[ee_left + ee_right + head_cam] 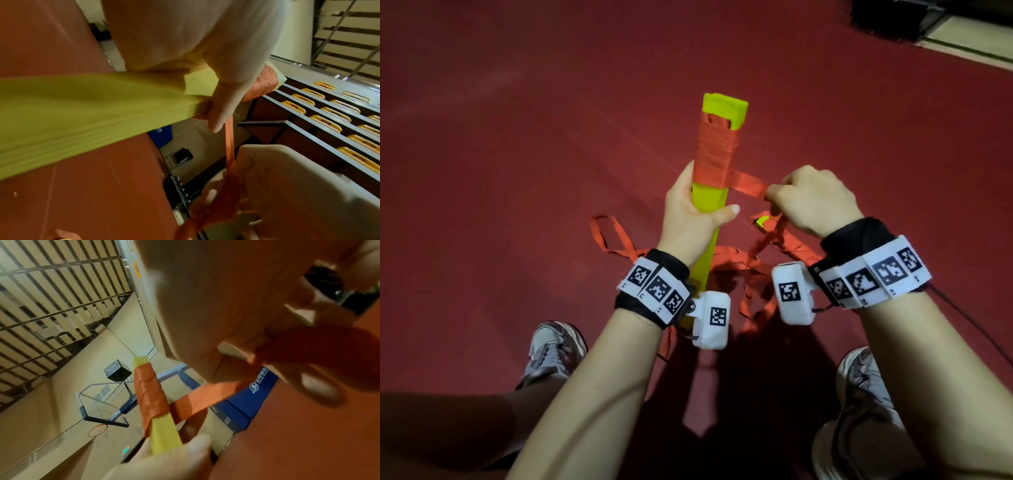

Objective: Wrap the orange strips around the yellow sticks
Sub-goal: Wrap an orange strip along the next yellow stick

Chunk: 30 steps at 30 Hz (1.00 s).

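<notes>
Head view: the bundle of yellow sticks [709, 198] is held above the red floor [517, 154], its long axis running away from the person, far end raised and pointing forward. The floor lies open ahead and to both sides; a pale border strip [969, 44] shows only at the far right corner. The left hand [688, 212] grips the bundle at mid-length, fingers curled round it, thumb across the near face. Beyond that grip, orange strip [717, 150] is wound in tight turns up to near the far end. One length leaves the winding sideways, taut, to the right hand [815, 202], whose fingers are clamped on it beside the bundle. Loose orange strips [753, 274] lie tangled on the floor beneath the wrists, between two shoes [551, 349].
</notes>
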Tool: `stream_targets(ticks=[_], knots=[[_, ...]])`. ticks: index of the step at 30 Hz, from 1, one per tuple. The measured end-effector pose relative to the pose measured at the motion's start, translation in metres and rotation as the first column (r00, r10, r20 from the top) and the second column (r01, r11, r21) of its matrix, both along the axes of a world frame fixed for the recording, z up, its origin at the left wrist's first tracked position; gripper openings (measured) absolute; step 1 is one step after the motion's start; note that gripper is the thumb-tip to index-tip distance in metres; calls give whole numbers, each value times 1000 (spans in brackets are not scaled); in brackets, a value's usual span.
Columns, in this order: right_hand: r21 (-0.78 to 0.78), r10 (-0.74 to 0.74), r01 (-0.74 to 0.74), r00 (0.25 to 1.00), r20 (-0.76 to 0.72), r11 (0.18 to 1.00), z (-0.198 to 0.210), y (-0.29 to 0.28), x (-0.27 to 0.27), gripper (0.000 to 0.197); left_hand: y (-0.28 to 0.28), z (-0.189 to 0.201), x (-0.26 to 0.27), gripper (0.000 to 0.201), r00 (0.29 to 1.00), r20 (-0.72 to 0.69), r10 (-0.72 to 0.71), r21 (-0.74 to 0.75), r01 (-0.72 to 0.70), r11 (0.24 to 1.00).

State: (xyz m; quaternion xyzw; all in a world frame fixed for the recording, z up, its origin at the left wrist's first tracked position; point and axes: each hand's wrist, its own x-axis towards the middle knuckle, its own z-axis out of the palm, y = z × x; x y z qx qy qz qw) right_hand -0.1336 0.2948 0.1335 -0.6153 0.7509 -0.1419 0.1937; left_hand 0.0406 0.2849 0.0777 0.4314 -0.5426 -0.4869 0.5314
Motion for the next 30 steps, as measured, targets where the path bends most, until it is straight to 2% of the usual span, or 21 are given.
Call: stream_targets(ticks=[3, 5, 6, 8, 10, 12, 15, 16, 20, 23, 25, 27, 29, 30], knots=[[106, 35, -19, 987, -156, 994, 7, -1, -11, 52, -1, 0, 1, 52, 998, 31, 52, -34, -51, 998], [155, 97, -68, 978, -186, 986, 15, 2, -13, 53, -3, -2, 4, 51, 996, 28, 81, -34, -80, 996], [152, 128, -101, 974, -185, 983, 20, 3, -12, 52, -3, -2, 5, 51, 996, 24, 90, -28, -89, 996], [66, 165, -155, 967, -195, 986, 23, 5, -8, 37, -2, -3, 6, 51, 996, 28, 81, -22, -80, 997], [-99, 201, -212, 973, -113, 972, 21, 4, -4, 34, 0, -2, 6, 53, 998, 41, 44, -15, -44, 999], [-241, 292, -267, 953, 76, 933, 13, 2, 1, 38, 3, 0, 5, 55, 999, 35, -16, -9, 16, 1000], [-287, 368, -268, 842, 395, 920, -5, -1, 9, 42, 5, 5, 6, 56, 995, 21, -96, -9, 96, 995], [-287, 369, -261, 820, 438, 922, -10, -2, 10, 40, 5, 6, 6, 54, 993, 17, -116, -8, 116, 993], [-271, 373, -302, 889, 266, 914, -11, -1, 5, 16, 3, 8, 13, 50, 991, 30, -128, -10, 128, 992], [-298, 417, -335, 866, 276, 894, -5, 1, 1, 10, 1, 8, 16, 49, 994, 22, -111, 3, 111, 994], [-345, 461, -341, 803, 377, 875, -3, 3, 4, 22, 3, 7, 15, 49, 992, 16, -126, 2, 126, 992], [-354, 466, -308, 669, 580, 883, -3, 5, 9, 38, 4, 6, 13, 49, 990, 8, -139, 3, 139, 990], [-323, 414, -259, 571, 709, 910, -5, 6, 14, 37, 5, 6, 11, 49, 992, -1, -130, 12, 130, 991], [-305, 383, -232, 563, 732, 924, -7, 5, 15, 36, 5, 6, 11, 48, 992, -7, -125, 13, 125, 992]])
